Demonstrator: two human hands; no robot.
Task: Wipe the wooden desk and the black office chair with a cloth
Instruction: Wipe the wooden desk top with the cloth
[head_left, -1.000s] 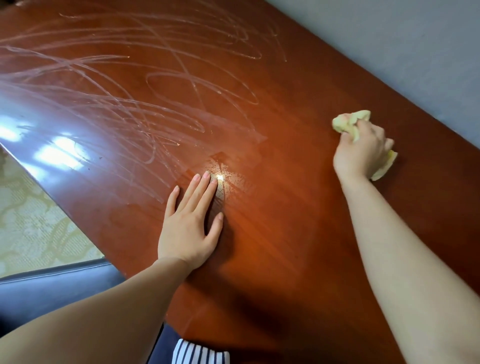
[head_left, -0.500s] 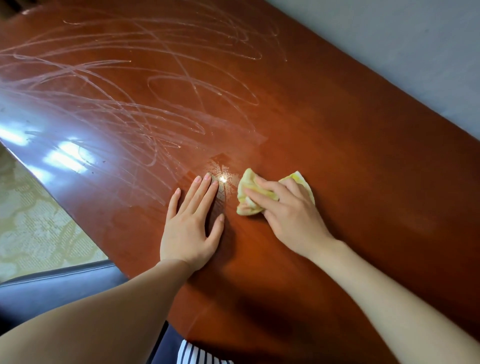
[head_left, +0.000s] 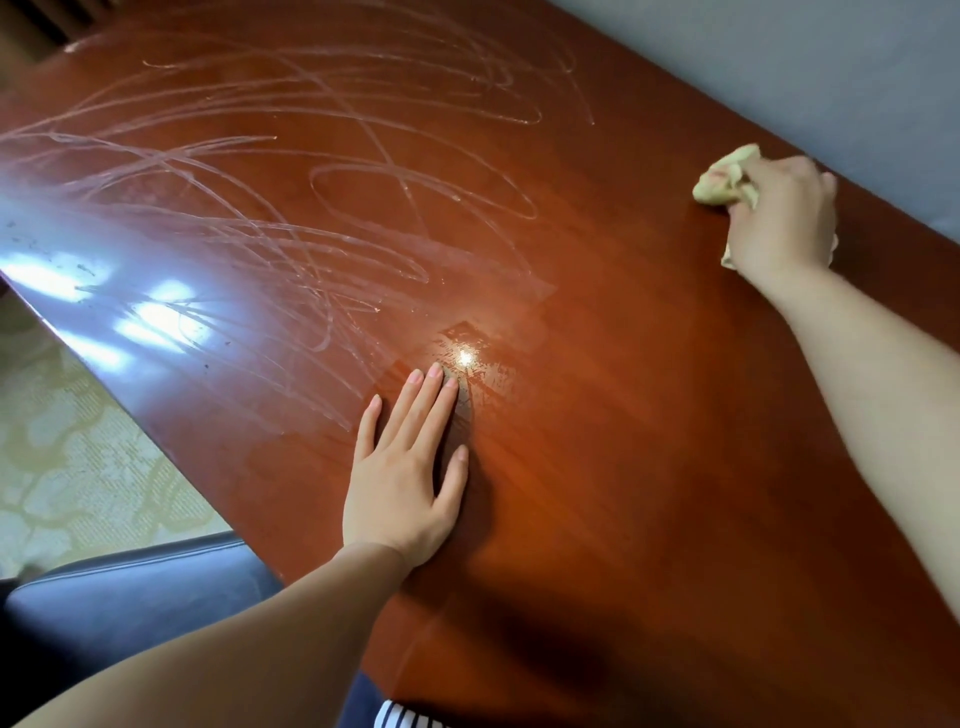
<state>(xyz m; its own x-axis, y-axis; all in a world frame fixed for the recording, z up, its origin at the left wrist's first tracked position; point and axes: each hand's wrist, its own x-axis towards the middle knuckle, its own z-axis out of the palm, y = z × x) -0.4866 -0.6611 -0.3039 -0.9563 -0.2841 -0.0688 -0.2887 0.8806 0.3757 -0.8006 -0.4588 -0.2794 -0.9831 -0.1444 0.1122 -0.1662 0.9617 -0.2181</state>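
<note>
The glossy reddish-brown wooden desk (head_left: 597, 441) fills the view, with pale looping smear marks across its left and far half. My right hand (head_left: 779, 218) grips a crumpled yellow cloth (head_left: 724, 179) and presses it on the desk near the far edge by the wall. My left hand (head_left: 405, 467) lies flat on the desk near the front edge, fingers straight and together. Part of the black office chair (head_left: 130, 587) shows at the lower left, below the desk edge.
A grey wall (head_left: 831, 67) runs along the desk's far side. Pale patterned floor (head_left: 67, 457) lies left of the desk. A worn patch with a light glare (head_left: 467, 358) sits just past my left fingertips. Striped fabric (head_left: 405, 719) shows at the bottom edge.
My right hand swept the cloth from beside my left hand out to the far right edge of the desk. My left hand stayed flat in place.
</note>
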